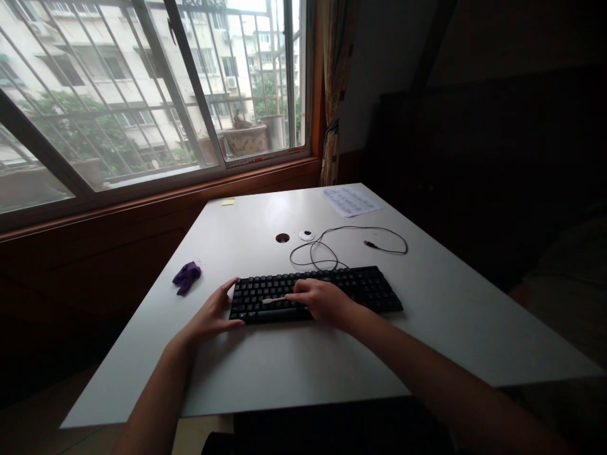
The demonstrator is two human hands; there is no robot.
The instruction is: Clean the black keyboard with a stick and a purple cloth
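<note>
A black keyboard (270, 287) lies on the white table, its long side facing me. My left hand (215, 309) grips the keyboard's left end, thumb at the near edge and fingers at the far corner. Over the middle keys, my right hand (322, 300) is closed around a pale toothbrush (275, 299). The brush's head points left and rests on or just above the keys; its bristles are too small to make out. Part of the handle is hidden in my fingers. From the keyboard's back edge a black cable (351, 227) runs out in loose loops to a USB plug (370, 245).
On the white table (284, 360), a crumpled purple cloth (187, 277) lies left of the keyboard. Farther back are a round hole (282, 238), a white round cover (306, 235), a yellow note (228, 201) and printed sheets (351, 200). A barred window stands beyond.
</note>
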